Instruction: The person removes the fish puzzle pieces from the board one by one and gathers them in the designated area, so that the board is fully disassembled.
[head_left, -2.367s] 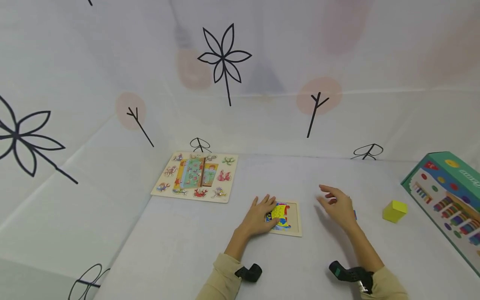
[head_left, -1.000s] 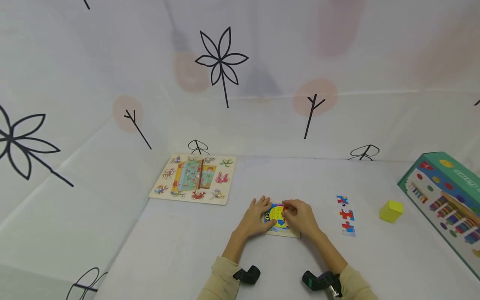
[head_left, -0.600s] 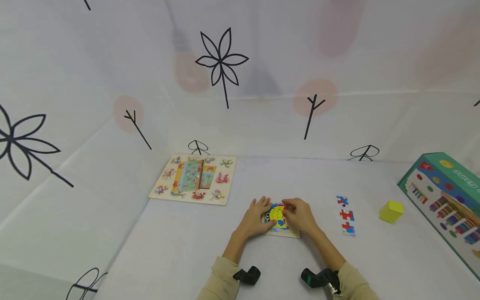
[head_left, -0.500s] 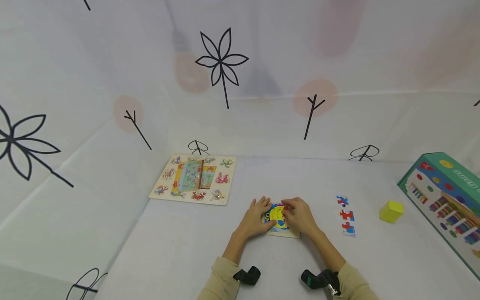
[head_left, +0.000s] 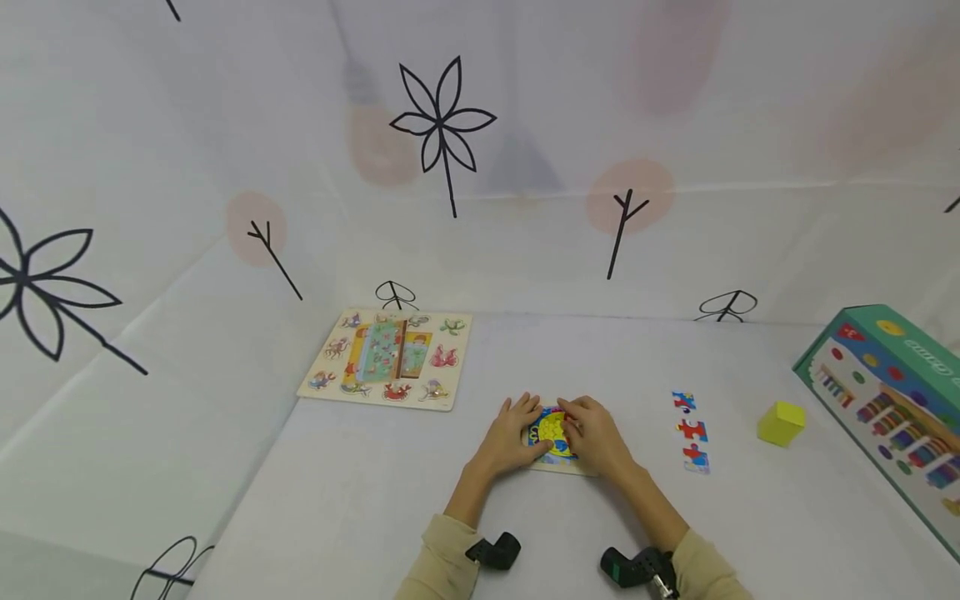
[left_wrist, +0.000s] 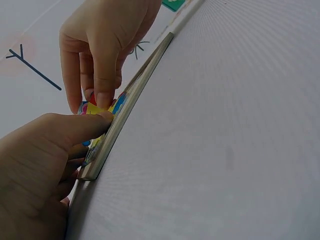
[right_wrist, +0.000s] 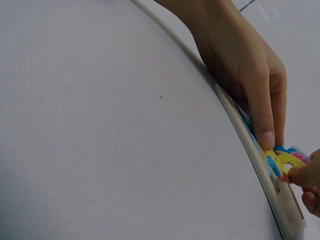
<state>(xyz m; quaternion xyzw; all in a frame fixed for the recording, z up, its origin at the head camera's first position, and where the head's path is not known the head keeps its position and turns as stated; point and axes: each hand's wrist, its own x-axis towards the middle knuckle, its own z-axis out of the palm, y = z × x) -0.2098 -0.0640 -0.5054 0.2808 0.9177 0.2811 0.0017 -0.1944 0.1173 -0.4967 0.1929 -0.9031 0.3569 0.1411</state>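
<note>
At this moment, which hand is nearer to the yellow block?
Right: the right hand is at the right side of the framed jigsaw, left of the yellow block; the left hand is farther, on the jigsaw's left side.

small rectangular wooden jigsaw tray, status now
Left hand touches tray. Right hand pinches multicoloured jigsaw piece. Three loose red-blue pieces at right. Hands partly cover tray.

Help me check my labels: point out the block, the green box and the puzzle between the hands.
Block (head_left: 781,424): head view, near its middle.
Green box (head_left: 891,415): head view, its printed long side.
Puzzle (head_left: 551,427): head view, yellow part of its picture.
</note>
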